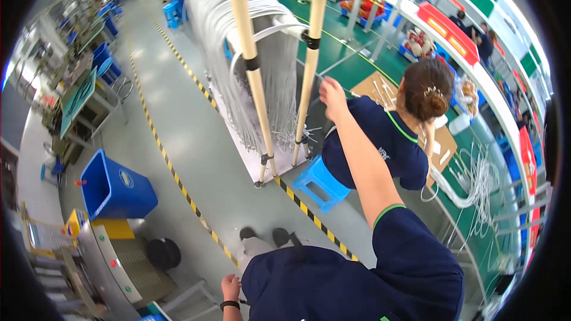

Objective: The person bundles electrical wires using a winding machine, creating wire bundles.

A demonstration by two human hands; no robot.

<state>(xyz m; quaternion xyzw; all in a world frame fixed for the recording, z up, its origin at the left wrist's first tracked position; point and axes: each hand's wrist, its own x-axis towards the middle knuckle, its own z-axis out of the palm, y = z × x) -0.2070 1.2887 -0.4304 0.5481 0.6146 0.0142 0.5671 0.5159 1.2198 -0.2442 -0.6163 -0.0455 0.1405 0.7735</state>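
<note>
Up by the rack (309,41) of tan poles, right hand (332,92) is stretched out at arm's length, fingers loosely curled, near the hanging white cables (279,83) but not clearly touching any; whether it pinches a strand cannot be told, too small. Cables drape in a thick bundle over the rack's top bar and hang down to a white sheet on the floor (190,142), probably kept that way so the strands stay straight and can be pulled one at a time. Left hand (231,288) is low at the bottom edge, black wristband, fingers closed together in a loose fist on nothing visible, resting beside the person's own dark blue shirt. Co-worker (386,137) in matching blue sits on a blue stool (321,183) just beside the rack, facing a green tabletop (476,214) with more white cable loops. Blue bin (116,190) stands across the yellow-black floor stripe, well apart.
</note>
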